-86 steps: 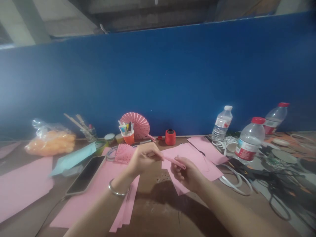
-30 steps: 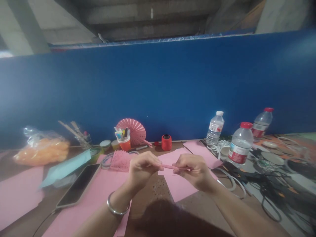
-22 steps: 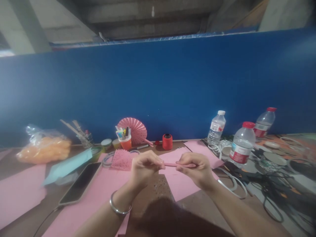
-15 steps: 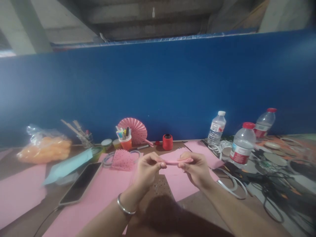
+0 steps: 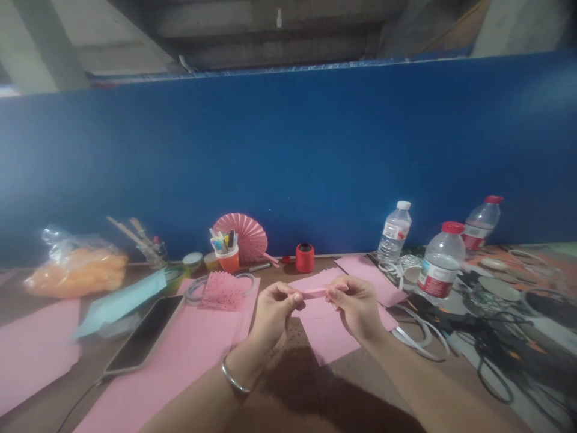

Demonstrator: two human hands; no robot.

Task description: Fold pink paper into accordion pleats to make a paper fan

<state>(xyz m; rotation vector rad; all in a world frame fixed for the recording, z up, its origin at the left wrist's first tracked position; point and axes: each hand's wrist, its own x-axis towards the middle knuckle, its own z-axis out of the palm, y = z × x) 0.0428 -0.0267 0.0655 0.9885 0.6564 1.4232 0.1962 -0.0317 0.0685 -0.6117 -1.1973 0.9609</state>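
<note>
Between my two hands is a narrow folded strip of pink paper (image 5: 314, 293), held level above the table. My left hand (image 5: 273, 310) pinches its left end between thumb and fingers. At the other end, my right hand (image 5: 356, 307) pinches it the same way, and part of the strip is hidden by the fingers. Below and behind the hands lie pink paper sheets (image 5: 331, 340). A punched pink paper piece (image 5: 223, 291) stands to the left of my left hand, near a clear ring-shaped object.
A pleated pink fan (image 5: 246, 236) leans behind a cup of pens (image 5: 228, 258). Beyond my hands stands a red container (image 5: 305, 258). To the left lie a phone (image 5: 146, 337) and a bag of orange stuff (image 5: 79, 270). Bottles (image 5: 439, 264) and cables (image 5: 489, 367) crowd the right.
The strip's right end, which stuck out flatter and wider past my right fingers, now shows less and looks narrower. My right hand has shifted slightly; both hands keep their pinch.
</note>
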